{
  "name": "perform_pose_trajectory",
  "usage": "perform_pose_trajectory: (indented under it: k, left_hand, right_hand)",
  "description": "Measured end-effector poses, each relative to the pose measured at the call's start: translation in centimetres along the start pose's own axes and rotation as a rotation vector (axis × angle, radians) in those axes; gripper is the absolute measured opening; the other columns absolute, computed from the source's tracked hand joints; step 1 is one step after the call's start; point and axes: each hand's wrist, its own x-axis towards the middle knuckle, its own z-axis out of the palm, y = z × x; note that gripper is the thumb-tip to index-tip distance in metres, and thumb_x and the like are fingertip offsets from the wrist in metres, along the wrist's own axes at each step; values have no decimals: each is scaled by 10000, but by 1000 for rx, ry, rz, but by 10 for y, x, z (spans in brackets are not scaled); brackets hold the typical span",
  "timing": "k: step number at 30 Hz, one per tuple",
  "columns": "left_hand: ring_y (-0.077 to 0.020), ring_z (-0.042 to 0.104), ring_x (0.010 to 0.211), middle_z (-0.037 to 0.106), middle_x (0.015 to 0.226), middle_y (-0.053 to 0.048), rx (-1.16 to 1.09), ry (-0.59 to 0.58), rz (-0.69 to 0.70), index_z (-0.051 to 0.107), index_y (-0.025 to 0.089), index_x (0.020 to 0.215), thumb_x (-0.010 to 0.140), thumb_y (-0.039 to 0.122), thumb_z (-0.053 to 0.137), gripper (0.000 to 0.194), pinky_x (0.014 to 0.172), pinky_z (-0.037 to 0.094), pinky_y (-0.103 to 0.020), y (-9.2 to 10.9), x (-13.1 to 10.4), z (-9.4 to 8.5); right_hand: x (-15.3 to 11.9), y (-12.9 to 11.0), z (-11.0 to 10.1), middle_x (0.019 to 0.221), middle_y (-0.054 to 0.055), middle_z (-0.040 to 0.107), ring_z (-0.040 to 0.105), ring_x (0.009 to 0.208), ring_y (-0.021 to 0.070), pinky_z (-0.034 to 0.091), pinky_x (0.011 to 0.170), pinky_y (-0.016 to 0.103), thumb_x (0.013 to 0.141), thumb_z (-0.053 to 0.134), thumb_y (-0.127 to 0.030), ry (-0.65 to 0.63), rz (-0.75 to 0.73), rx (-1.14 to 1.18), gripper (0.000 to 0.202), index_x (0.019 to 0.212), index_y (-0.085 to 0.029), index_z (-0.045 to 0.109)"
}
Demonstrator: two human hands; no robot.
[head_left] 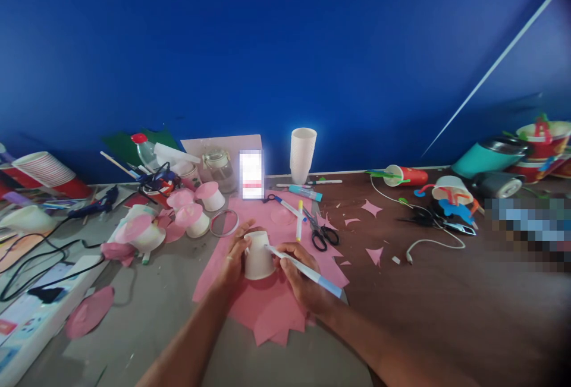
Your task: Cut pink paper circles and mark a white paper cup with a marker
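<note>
A white paper cup (259, 263) stands upside down on pink paper (250, 304), with my left hand (234, 256) closed around its left side. Between the fingers of my right hand (300, 273) is a white and light blue pen (322, 280). Its tip points at the cup's upper right side; whether it touches I cannot tell. Beyond my right hand lie black-handled scissors (325, 238) and a yellow-capped marker (299, 222). A roll of tape (224, 223) rests behind my left hand.
Several white cups with pink tops (191, 220) sit to the left, near a power strip (57, 310) and black cables. A tall stack of white cups (303, 155) and a lit phone (251, 174) stand at the back. Pink scraps (372, 208) and a white cable (435, 247) lie right.
</note>
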Motion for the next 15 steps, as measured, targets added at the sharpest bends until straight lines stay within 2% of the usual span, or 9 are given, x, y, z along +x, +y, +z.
perform_pose_trajectory:
  k: [4, 8, 15]
  left_hand:
    - [-308, 803, 995, 845, 1196, -112, -20, 3, -36, 712, 240, 1322, 800, 474, 843, 587, 744, 609, -351, 1, -1, -1]
    - [-304, 797, 992, 852, 1159, -113, -17, 14, -9, 725, 237, 1296, 796, 494, 858, 578, 727, 591, -344, -1, 1, -1]
    - [-294, 797, 998, 862, 1200, -105, -46, 25, -7, 740, 245, 1286, 791, 458, 858, 551, 710, 595, -324, 0, -2, 2]
  right_hand:
    - [-1, 1, 0, 868, 48, 795, 705, 695, 209, 614, 639, 320, 1112, 586, -625, -5, -2, -14, 394, 1144, -257, 723]
    - [-2, -1, 0, 804, 21, 739, 633, 631, 190, 566, 584, 307, 1117, 572, -636, -40, -40, -34, 403, 1125, -262, 724]
    - [0, 2, 0, 887, 57, 790, 722, 727, 225, 623, 660, 338, 1104, 590, -656, -10, 9, -2, 413, 1126, -265, 721]
